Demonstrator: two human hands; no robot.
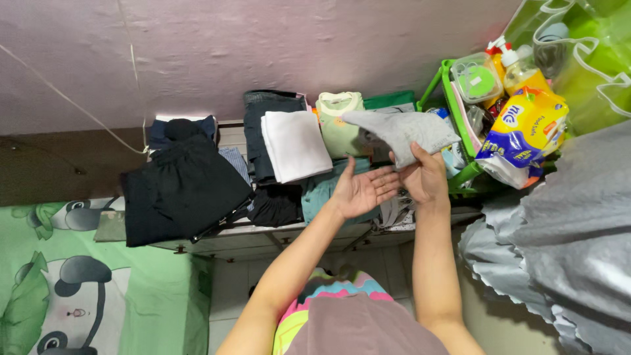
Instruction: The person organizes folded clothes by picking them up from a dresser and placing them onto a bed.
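Grey folded cloth [402, 129] is being held up in the upper middle of the frame, just right of centre, above the row of folded clothes on the bench [263, 235]. The right hand [425, 176] is pinching its lower edge, fingers [402, 160] closed on the fabric, while the left hand [361, 190] is lying open beside it, palm up, fingers spread and grasping nothing, touching or nearly touching the right one. To do this well, I judge the open palm should be sliding flat under the cloth so the fold is not sagging, and the pinch should be keeping both layers together rather than only the top one. Below the cloth, a pale green top [339, 125], a white folded piece [295, 144] and dark folded garments [184, 184] are sitting side by side toward the left of the frame; a green basket [453, 98] of bottles and packets is standing just to the right of the cloth. Much is staying unclear: the cloth is covering whatever is lying directly behind it, the kind of garment cannot be told while it is folded, the right thumb is mostly hiding behind the fabric, and the bench front is falling into shadow. Grey sheeting [572, 230] at the right edge is cut off by the frame.
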